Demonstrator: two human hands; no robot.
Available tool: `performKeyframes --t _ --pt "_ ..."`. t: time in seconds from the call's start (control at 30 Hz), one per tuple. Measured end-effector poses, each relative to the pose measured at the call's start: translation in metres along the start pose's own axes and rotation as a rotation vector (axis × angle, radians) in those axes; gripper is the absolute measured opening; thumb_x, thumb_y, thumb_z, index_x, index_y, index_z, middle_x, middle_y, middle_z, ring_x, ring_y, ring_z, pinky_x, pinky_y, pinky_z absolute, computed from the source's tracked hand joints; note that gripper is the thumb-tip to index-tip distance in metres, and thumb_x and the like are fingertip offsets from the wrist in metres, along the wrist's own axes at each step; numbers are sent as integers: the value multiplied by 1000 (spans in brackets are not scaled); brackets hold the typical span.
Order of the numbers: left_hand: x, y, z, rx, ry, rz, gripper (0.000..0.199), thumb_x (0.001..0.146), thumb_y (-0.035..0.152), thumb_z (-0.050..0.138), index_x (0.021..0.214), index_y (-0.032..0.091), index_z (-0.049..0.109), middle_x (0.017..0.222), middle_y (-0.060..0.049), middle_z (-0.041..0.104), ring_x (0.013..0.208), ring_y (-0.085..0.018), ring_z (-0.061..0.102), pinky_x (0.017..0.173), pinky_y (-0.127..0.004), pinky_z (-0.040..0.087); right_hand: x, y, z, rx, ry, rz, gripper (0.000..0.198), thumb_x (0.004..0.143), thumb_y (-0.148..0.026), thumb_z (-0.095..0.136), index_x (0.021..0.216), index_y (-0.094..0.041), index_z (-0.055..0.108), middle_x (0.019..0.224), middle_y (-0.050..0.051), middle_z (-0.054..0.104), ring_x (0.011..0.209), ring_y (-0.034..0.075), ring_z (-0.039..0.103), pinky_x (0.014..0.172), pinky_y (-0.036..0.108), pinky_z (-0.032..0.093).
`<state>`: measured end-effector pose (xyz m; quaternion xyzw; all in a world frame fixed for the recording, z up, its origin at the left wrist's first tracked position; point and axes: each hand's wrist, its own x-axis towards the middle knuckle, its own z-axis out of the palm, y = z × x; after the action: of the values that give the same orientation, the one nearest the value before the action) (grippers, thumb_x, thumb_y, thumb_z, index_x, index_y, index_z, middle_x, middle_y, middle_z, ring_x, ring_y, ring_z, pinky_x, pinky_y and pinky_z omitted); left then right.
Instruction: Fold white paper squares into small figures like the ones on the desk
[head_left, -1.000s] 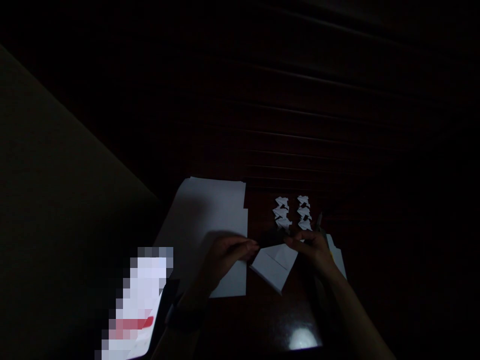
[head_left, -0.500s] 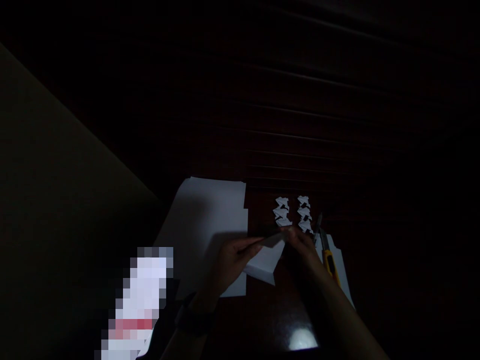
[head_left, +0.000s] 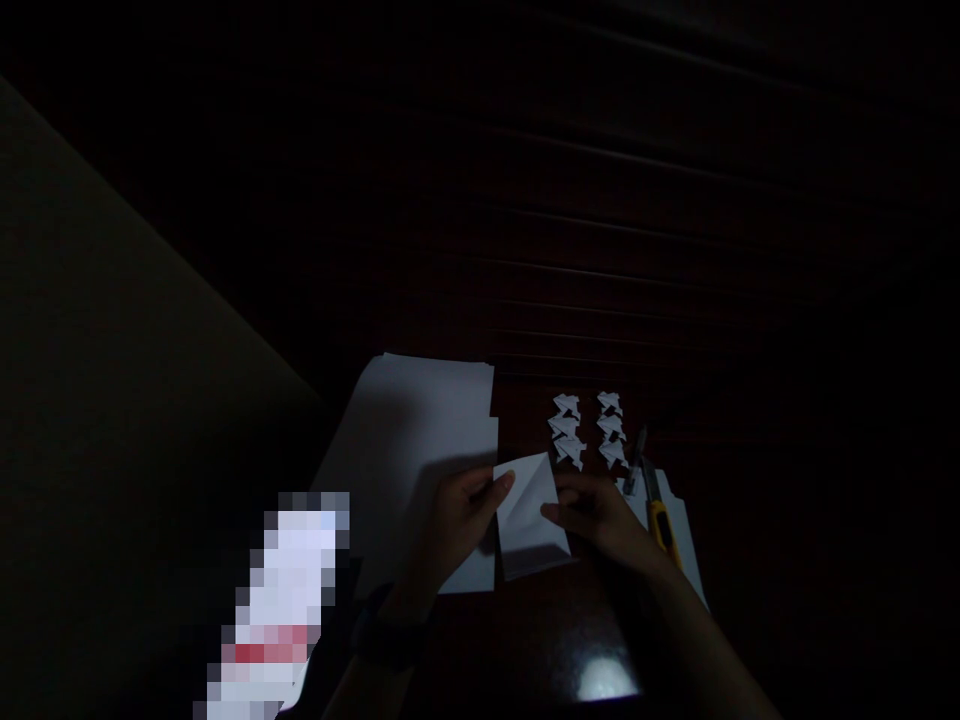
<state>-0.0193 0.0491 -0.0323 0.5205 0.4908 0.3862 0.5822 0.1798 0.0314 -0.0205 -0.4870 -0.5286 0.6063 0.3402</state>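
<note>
Folded white paper [head_left: 529,518] sits at the centre of our clock, doesn't it?

Yes, over the tabletop [head_left: 517,645], though we can't tell whether its lower edge touches. At nine o'clock our left hand [head_left: 466,508] pinches the upper left corner, thumb in front. At three our right hand [head_left: 596,512] has a narrow thumb-and-finger grip on the right edge.

What could go wrong for us?

If we pull unevenly, the layers might slip and a crease could set crooked. The top corner is also near the origami figures [head_left: 567,428] at one o'clock, so a careless lift might nudge the nearest. Beyond our right hand, at three, lies the yellow utility knife [head_left: 663,525]; swinging back wide could knock it.

And what can't we make out?

Our fingertips behind the paper, and whether the knife's blade is out. Something slim and pen-like [head_left: 642,440] at two o'clock is too dim to name. At eight, the bright device [head_left: 262,620] is pixelated, and the picture's lower edge cuts it off.
</note>
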Motion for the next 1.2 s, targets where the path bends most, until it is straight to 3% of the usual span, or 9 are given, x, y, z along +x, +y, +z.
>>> performKeyframes --t 0.2,0.33,0.5,0.67,0.93,1.2 --pt "-2 0 -9 -105 -164 -86 37 78 36 62 106 11 61 78 -8 71 68 -21 68 59 -32 57 -1 -2 -7 -76 80 8 41 74 -36 68 110 -17 63 66 0 65 60 15 58 55 25 43" --pt "-4 2 -7 -117 -189 -94 41 77 35 64 108 9 61 76 -8 70 65 -21 68 59 -34 58 -3 -2 -4 16 11 38 46 72 -35 70 115 -20 60 80 3 69 68 18 62 57 26 46" --pt "-6 -2 -8 -265 -234 -148 37 78 30 64 109 10 61 78 -8 70 65 -21 68 59 -36 59 -5 -1 -6 93 14 63 44 72 -31 71 114 -22 62 77 1 70 62 15 61 54 24 43" --pt "-5 -7 -15 -357 -213 -120 17 79 21 59 92 13 66 86 -8 70 70 -19 67 62 -33 57 -6 1 -10 54 23 27 15 73 -29 70 84 -19 75 84 5 72 75 19 63 67 28 45" --pt "-4 -5 -14 -443 -155 -84 23 79 21 56 99 14 67 95 -11 69 88 -23 65 80 -40 53 -5 1 -9 -38 12 -14 16 77 -29 66 88 -21 74 90 6 72 83 21 63 73 31 45" --pt "1 -5 -11 -358 -44 -113 29 81 35 60 99 13 66 98 -12 69 84 -25 67 74 -39 55 -1 3 -7 39 2 -24 32 70 -27 72 102 -20 69 90 5 70 77 18 61 66 27 45"
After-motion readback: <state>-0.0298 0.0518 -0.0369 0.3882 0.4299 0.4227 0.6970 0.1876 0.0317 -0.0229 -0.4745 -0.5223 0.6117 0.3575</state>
